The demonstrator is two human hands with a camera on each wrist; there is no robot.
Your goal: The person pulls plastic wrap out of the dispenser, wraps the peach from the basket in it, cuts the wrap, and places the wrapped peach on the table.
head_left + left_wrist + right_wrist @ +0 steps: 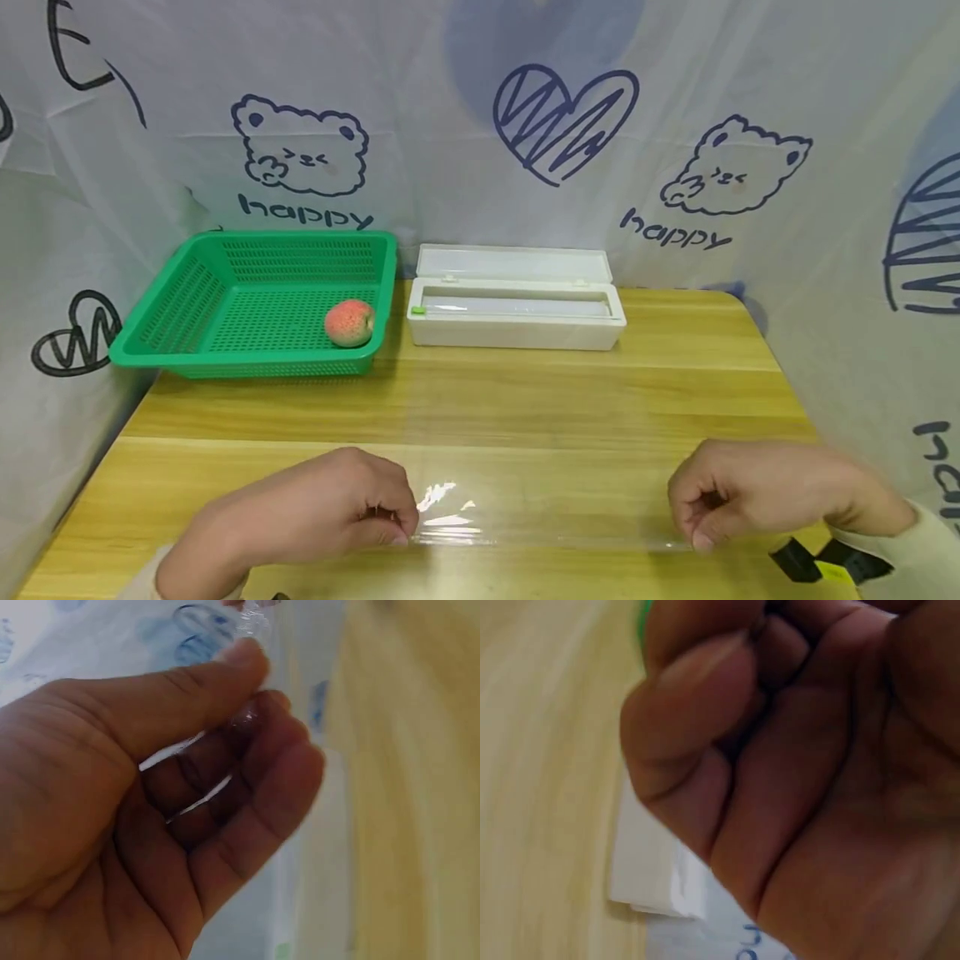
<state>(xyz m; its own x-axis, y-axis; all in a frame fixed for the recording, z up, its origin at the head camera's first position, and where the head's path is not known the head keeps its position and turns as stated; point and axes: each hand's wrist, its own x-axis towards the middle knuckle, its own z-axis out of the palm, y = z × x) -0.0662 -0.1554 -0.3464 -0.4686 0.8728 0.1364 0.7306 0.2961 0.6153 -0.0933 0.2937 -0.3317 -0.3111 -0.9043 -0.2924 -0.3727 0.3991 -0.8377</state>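
A clear sheet of plastic wrap (450,525) stretches between both hands, low over the front of the table. My left hand (322,508) pinches its near left corner between thumb and fingers; crinkled film shows at those fingertips in the left wrist view. At the near right corner, my right hand (757,492) pinches the same edge. In the right wrist view its fingers are curled, and the film itself cannot be made out there. Behind the sheet stands a white wrap dispenser box (517,333), its lid (513,262) raised. How far back the transparent film reaches is hard to see.
To the left of the dispenser, a green plastic basket (247,360) holds one peach (348,323). A printed cloth (442,167) hangs behind and beside the wooden table (720,367). Black objects with a yellow-green patch (832,573) lie by the right wrist.
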